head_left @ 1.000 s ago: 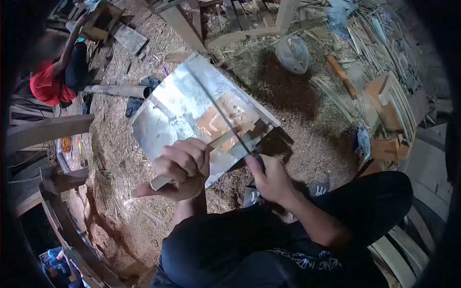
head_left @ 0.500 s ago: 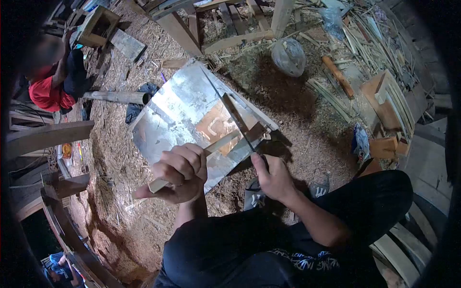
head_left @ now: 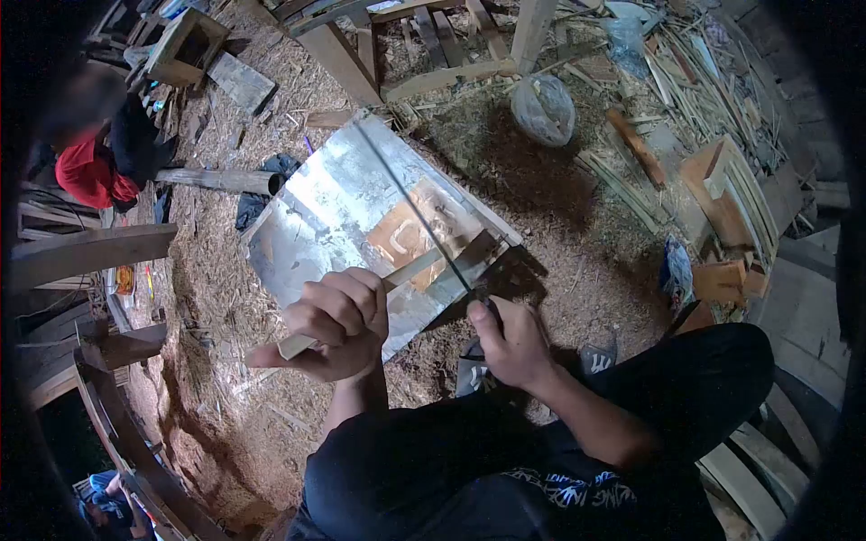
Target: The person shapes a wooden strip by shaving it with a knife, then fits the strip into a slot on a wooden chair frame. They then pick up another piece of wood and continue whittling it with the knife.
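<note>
My left hand [head_left: 334, 320] is closed around a narrow pale wooden strip [head_left: 413, 269], its near end poking out past the palm. The strip's far end points right, over a metal-faced board [head_left: 316, 198] with a bare brown patch [head_left: 419, 225]. In my right hand [head_left: 514, 338] is the dark handle of a long, thin-looking knife [head_left: 406, 194]. Its blade, seen almost edge-on, slants up and left across the board. Close to the handle, the blade overlaps the far part of the strip in this view.
Shavings cover the floor [head_left: 577, 270]. A clear plastic bag [head_left: 543, 110] lies beyond the board, with a wooden frame [head_left: 451, 77] behind it. Wood offcuts [head_left: 704, 99] pile up at right. A person in red [head_left: 95, 171] sits at upper left; another person [head_left: 113, 505] is lower left.
The knife has turned to show less of its blade's flat, and its tip has swung slightly left. My left hand and the strip stay nearly in place.
</note>
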A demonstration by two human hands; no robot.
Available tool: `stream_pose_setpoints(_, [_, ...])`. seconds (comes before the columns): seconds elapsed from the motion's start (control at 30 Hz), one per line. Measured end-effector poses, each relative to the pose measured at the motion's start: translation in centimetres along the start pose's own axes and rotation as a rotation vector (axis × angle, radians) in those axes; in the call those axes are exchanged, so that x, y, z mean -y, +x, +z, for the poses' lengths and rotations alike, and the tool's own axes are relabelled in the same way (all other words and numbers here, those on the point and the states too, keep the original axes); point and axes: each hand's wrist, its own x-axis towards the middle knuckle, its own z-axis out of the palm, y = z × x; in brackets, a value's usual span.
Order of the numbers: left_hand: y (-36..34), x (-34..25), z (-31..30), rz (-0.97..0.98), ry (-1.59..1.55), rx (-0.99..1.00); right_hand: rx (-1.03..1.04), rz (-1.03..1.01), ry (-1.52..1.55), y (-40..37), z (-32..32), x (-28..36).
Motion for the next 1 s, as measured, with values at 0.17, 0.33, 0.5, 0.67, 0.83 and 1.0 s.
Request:
stream_pose_setpoints(0.17, [-0.1,0.0,-0.1,-0.025,0.026,0.048,0.040,-0.227,0.140,-0.4,-0.5,-0.2])
stream_pose_setpoints(0.33, [0.1,-0.2,-0.1,-0.032,0.030,0.016,0.000,0.080,-0.002,0.1,0.3,-0.9])
stream_pose_setpoints(0.5, [-0.1,-0.1,0.0,-0.036,0.014,0.013,0.040,-0.051,0.036,-0.6,-0.7,0.0])
stream_pose_setpoints(0.67, [0.1,0.1,-0.1,-0.014,-0.024,0.049,0.019,0.020,-0.014,0.0,0.7,-0.7])
stream_pose_setpoints(0.83, [-0.1,0.1,-0.1,-0.012,-0.006,-0.023,-0.006,-0.057,0.039,-0.5,-0.3,0.4])
stream_pose_setpoints(1.0, [0.0,-0.2,-0.1,-0.025,0.005,-0.007,-0.047,-0.107,-0.007,-0.2,0.4,-1.3])
